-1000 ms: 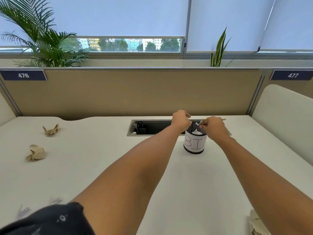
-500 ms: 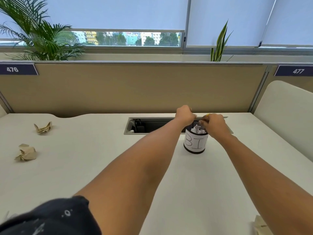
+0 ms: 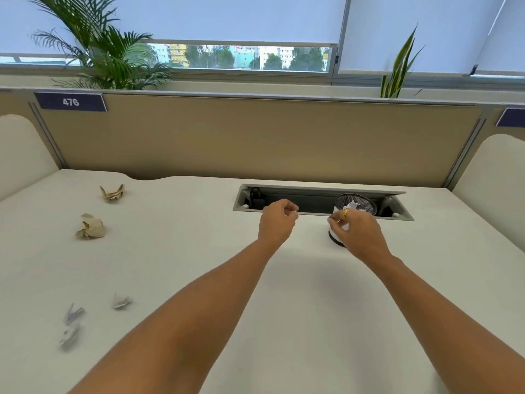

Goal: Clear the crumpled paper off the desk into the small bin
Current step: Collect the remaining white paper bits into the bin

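Note:
The small black mesh bin with a white label stands at the back of the desk, in front of the cable tray, with white crumpled paper inside. My right hand is just in front of the bin and covers its lower part, fingers curled, with a ring on one finger. My left hand hovers left of the bin and apart from it, fingers curled with nothing clearly held. Two brown crumpled papers lie far left. Several small pale scraps lie blurred near left.
An open grey cable tray is sunk into the desk behind my hands, with a black plug inside. A tan partition closes off the back, and rounded white dividers stand at both sides. The white desk stretches out in front.
Both hands have come back from the bin's rim, and the left has moved off to the left. The view has swung, bringing the pale scraps at left into sight.

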